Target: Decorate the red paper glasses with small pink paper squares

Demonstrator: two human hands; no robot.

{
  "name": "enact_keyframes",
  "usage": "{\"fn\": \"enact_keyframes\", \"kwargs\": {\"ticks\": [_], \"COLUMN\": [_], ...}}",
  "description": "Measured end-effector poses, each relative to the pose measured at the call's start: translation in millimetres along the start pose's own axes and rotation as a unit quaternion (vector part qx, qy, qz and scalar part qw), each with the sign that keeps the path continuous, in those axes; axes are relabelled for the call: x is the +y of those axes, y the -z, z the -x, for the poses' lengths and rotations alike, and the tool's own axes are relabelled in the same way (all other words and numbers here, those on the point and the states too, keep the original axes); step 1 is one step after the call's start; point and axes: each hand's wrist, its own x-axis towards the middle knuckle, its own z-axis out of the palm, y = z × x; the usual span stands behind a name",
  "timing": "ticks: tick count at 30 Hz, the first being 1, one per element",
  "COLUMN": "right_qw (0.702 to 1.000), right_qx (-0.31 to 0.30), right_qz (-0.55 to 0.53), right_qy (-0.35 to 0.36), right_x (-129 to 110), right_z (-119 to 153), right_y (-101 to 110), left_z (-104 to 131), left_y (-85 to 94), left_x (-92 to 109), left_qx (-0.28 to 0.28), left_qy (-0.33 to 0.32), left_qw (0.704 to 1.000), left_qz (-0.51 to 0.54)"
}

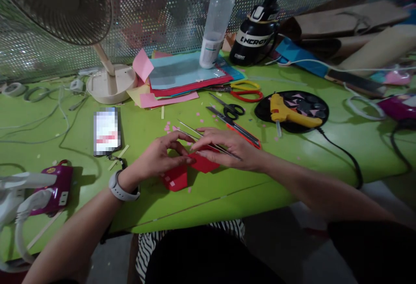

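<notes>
Between my two hands is a folded red paper piece [205,162]. My left hand [167,154] pinches its left edge with thumb and fingertips. My right hand [224,147] grips the same piece from the right, and metal tweezers [188,131] lie across that hand, their tips pointing up and left. Below my left hand, another red paper piece [177,179] rests on the green table, with small pale pink squares on it. More pink squares [167,127] are scattered just beyond my hands. The fingers' inner sides are partly hidden.
Beyond my right hand lie a box cutter [242,133], black scissors [232,110] and a yellow glue gun [286,113] on a black tray. A phone [106,131] and a fan [112,80] are at left. Paper sheets [182,72] and bottles stand at the back.
</notes>
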Motion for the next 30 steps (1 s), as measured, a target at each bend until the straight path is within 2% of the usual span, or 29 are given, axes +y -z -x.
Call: {"fn": "enact_keyframes", "kwargs": {"ticks": [8, 12, 18, 22, 26, 30], "right_qw": [0.997, 0.994, 0.994, 0.99, 0.986, 0.988], "right_qx": [0.02, 0.038, 0.025, 0.042, 0.062, 0.044], "right_qz": [-0.037, -0.048, -0.056, -0.07, -0.08, -0.08], "right_qy": [-0.063, -0.086, -0.095, -0.117, -0.13, -0.121], "right_x": [3.4, 3.4, 1.5, 3.9, 5.9, 2.0], "right_z": [0.2, 0.0, -0.1, 1.6, 2.5, -0.2], "right_y": [3.6, 3.0, 0.1, 0.3, 1.3, 0.5], "left_z": [-0.6, -0.3, 0.0, -0.6, -1.1, -1.7], "left_y": [1.1, -1.2, -3.9, 0.2, 2.9, -0.2], "left_x": [5.8, 3.0, -0.2, 2.3, 3.8, 2.6], "left_qx": [0.017, 0.016, 0.013, 0.002, -0.009, -0.011], "left_qy": [0.044, 0.04, 0.045, 0.045, 0.073, 0.084], "left_qw": [0.995, 0.996, 0.998, 0.997, 0.992, 0.988], "left_qz": [0.094, 0.072, 0.029, 0.062, 0.103, 0.13]}}
